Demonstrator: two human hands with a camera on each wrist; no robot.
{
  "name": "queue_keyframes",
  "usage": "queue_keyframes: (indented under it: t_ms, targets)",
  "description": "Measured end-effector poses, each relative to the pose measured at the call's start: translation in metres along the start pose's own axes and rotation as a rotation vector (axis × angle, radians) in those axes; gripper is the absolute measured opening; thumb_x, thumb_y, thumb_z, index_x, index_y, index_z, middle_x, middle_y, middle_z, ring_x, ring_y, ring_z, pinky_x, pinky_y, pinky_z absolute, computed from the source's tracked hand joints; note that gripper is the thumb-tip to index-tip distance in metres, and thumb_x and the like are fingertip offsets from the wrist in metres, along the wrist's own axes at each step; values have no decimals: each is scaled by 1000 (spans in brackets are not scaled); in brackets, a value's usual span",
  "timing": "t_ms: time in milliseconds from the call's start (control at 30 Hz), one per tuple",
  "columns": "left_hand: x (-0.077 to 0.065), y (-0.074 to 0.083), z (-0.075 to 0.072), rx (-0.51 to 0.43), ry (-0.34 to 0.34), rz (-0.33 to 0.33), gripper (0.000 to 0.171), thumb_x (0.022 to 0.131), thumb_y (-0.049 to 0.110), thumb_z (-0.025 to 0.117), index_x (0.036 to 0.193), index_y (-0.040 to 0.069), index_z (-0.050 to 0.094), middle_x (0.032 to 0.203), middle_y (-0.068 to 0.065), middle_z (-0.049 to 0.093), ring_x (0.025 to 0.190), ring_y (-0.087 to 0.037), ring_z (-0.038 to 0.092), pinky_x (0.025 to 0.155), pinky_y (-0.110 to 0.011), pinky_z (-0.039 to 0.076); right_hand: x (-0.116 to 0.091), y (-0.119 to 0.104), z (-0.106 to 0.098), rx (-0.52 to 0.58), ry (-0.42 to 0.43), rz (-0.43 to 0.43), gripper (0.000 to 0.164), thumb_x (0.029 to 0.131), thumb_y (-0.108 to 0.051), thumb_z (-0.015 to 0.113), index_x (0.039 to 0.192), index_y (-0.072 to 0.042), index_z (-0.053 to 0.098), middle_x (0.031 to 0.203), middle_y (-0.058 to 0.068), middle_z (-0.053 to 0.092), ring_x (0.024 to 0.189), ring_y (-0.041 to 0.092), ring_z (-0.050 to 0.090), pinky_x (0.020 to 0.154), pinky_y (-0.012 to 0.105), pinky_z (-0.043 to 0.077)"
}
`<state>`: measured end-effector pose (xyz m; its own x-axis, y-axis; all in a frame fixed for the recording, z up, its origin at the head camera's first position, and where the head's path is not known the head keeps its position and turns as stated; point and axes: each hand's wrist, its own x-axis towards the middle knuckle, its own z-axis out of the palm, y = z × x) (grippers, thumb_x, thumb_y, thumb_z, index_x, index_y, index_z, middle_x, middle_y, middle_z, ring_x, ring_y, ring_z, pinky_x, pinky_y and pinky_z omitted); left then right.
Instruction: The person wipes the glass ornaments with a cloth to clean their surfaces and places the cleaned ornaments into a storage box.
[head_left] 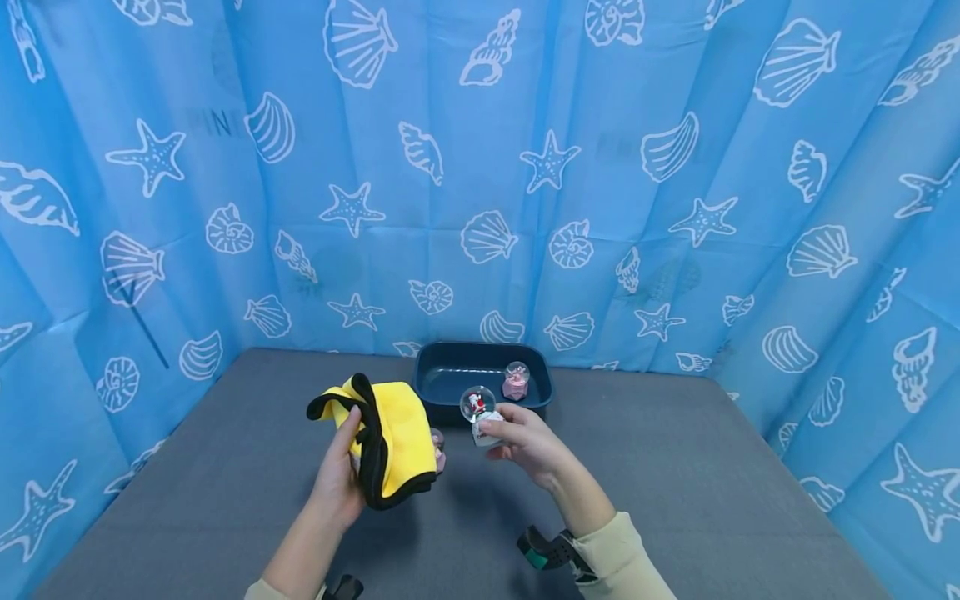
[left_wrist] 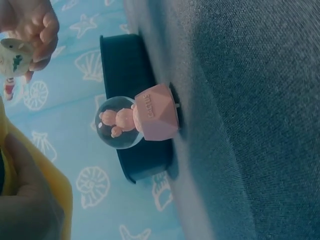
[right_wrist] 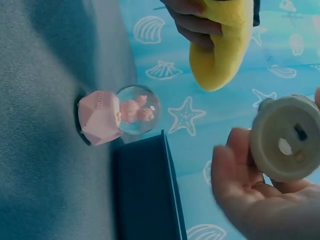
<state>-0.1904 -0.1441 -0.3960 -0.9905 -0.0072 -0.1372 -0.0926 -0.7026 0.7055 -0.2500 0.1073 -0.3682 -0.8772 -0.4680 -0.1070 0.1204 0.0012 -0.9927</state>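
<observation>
My left hand point(head_left: 341, 479) grips a folded yellow cloth point(head_left: 405, 425) with black edging, held up over the table. To its right, my right hand point(head_left: 531, 443) holds a small snow globe point(head_left: 477, 405) by its white base, with a red-and-white figure inside the clear ball. The right wrist view looks at the round hollow underside of that base point(right_wrist: 285, 137). A pink snow globe point(left_wrist: 156, 114) with a faceted base stands upright on the table, mostly hidden behind the cloth in the head view. Neither hand touches it.
A dark blue bin point(head_left: 480, 348) stands at the back of the grey table point(head_left: 637, 483), behind the hands. Inside it, at the right, is another pink snow globe point(head_left: 516, 381). A blue curtain point(head_left: 465, 183) with white shells and starfish hangs around the table.
</observation>
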Motion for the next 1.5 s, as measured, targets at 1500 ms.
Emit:
queue_keyframes:
  t_ms: [1500]
  targets:
    - [-4,-33,31,722,-86,177,60,94,26,64,137,4,29,122,-15,50,108,-26,52,98,-50,41,3,8,46,-77,-24,-64,34,104,-35,44,113,-3,51,79,2,47,65,15,44,60,25,39]
